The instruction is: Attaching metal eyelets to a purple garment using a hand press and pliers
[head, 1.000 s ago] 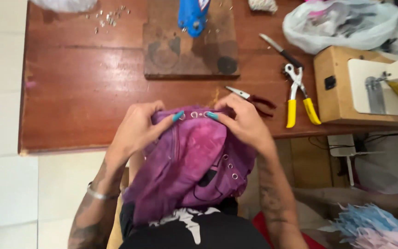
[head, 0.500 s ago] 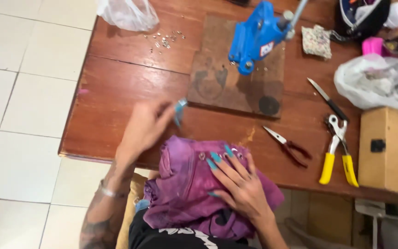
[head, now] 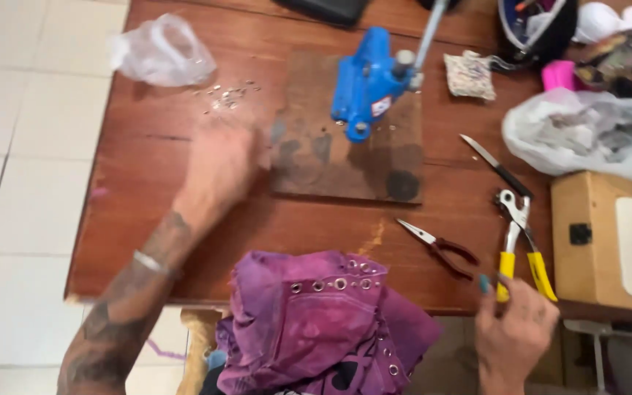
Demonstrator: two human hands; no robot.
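Head view looks down on a purple garment (head: pixel 316 322) bunched in the person's lap, its top edge lapping the near edge of the wooden table (head: pixel 148 212). A row of small metal eyelets (head: pixel 334 284) runs across its upper band, and more show down one side. I would judge it light, soft and floppy, likely to slump if lifted by one corner; the eyelet band looks like the firmest place to take hold.

Neither hand is on the cloth. Out over the table goes the left hand (head: pixel 221 164), blurred, toward a scatter of tiny metal pieces (head: pixel 228 95) lying beside a crumpled clear plastic bag (head: pixel 161 51); I cannot tell how its fingers are set. Low at the table's near edge sits the right hand (head: pixel 513 333), its fingers loosely curled and holding nothing, just below the yellow-handled pliers (head: pixel 519 252).

Further out, a blue hand press (head: pixel 366 84) stands on a dark, stained board (head: pixel 349 146). Dark red-handled snips (head: pixel 437 247) lie between the board and the pliers, and a slim black-handled blade (head: pixel 495 164) lies above them. At the right, a large clear plastic bag (head: pixel 594 135) of pale bits rests above a light wooden box (head: pixel 601 241) with a small black square on its side. A little patterned pouch (head: pixel 469 74) lies near the press, and something bright pink (head: pixel 559 74) sits behind the bag.
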